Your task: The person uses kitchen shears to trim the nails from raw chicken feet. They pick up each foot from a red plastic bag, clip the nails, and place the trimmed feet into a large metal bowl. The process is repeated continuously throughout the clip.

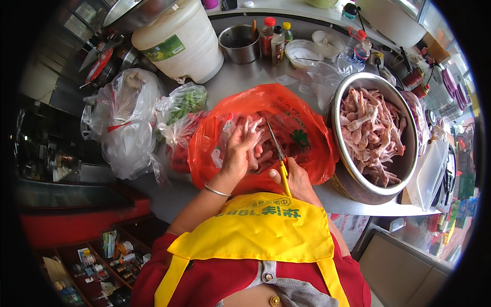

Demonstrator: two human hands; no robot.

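Note:
My left hand [238, 147] holds a raw chicken foot [252, 130], toes up, over an open red plastic bag [215, 126]. More chicken feet lie inside the bag, partly hidden by my hands. In my right hand [299, 178] are scissors [277, 144] with yellow handles; their blades point up and away, just right of the held foot. Whether the blades are parted is hard to tell. To the right of the bag stands a deep round steel pot [337, 153] heaped with raw chicken feet [368, 122].
Left of the red bag lie clear bags [130, 142], one with green vegetables [188, 101]. Behind stand a white plastic bucket [180, 42], a small steel pot [241, 53], sauce bottles [277, 48] and a bowl of white powder [304, 51]. A translucent plastic lid [429, 172] lies far right.

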